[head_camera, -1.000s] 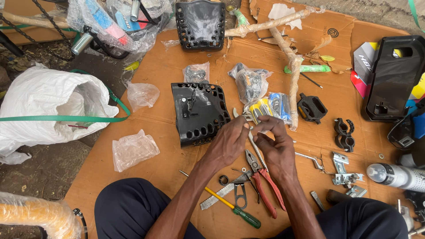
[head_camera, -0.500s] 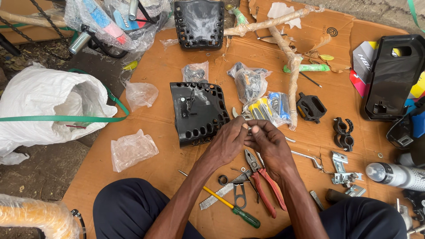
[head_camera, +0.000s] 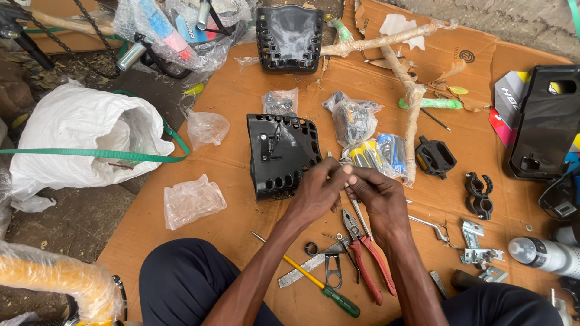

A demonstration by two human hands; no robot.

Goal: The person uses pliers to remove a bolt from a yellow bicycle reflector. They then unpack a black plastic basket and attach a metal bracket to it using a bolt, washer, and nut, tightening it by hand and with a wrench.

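At centre frame, left hand (head_camera: 315, 194) and right hand (head_camera: 376, 194) pinch a small metal part (head_camera: 344, 178) together above red-handled pliers (head_camera: 365, 253).

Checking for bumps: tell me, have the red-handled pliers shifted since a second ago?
No. The red-handled pliers lie beside the screwdriver as before.

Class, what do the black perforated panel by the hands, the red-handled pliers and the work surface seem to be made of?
Black perforated panel: probably moulded plastic, glossy, with smooth rounded holes.
Red-handled pliers: grey metal jaws, dull; grips look like rubber or plastic coating.
Work surface: brown cardboard, matt, with creases and a torn edge.
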